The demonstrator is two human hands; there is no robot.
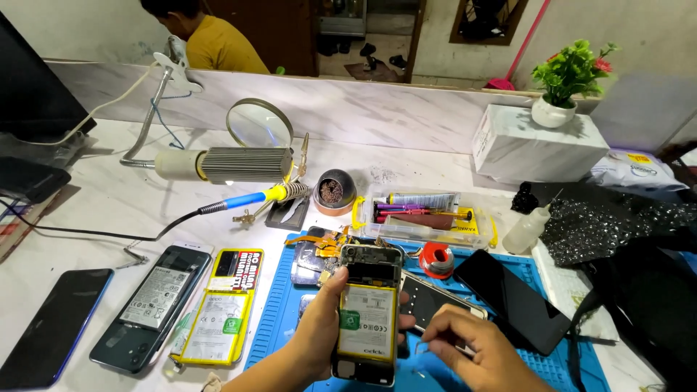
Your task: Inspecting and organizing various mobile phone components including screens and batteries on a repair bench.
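Over the blue mat [290,305], the left hand [319,330] grips an opened phone [367,312] upright, its long axis running away from the person, while the right hand [472,348], just right of it, pinches something too small to identify.

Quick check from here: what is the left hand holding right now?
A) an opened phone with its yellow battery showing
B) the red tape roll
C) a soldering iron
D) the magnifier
A: the left hand grips the opened phone upright over the blue mat, battery facing the camera; the soldering iron, magnifier and red tape roll lie untouched farther back.
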